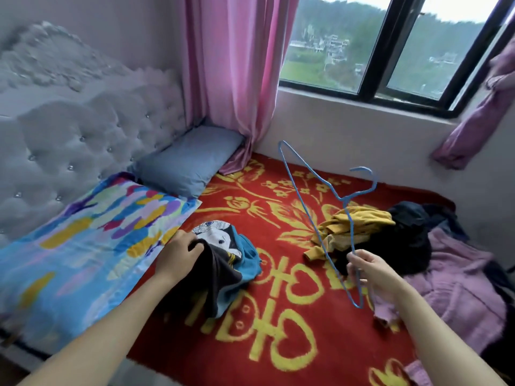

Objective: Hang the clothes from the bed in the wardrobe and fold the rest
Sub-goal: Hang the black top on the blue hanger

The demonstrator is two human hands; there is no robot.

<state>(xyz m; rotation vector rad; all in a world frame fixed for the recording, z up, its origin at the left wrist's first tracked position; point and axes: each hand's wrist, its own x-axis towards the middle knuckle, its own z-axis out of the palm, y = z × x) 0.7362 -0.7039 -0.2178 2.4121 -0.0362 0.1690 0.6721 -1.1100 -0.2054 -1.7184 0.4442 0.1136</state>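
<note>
The bed is covered with a red blanket that has yellow flowers and signs on it, and all the clothes lie on this blanket. At the head side there is a long pillow with many colours and, behind it, a smaller grey-blue pillow. On my right lies a purple garment, spread wide and rumpled. Beside it is a black garment in a heap, and touching that a mustard yellow garment, crumpled. In front of me on the left is a T-shirt, teal and dark grey, with a white cartoon print that faces up. My left hand grips the dark cloth of this T-shirt, fingers curled into it. My right hand pinches a thin blue wire hanger by one side and holds it tilted in the air above the yellow garment, hook towards the window
</note>
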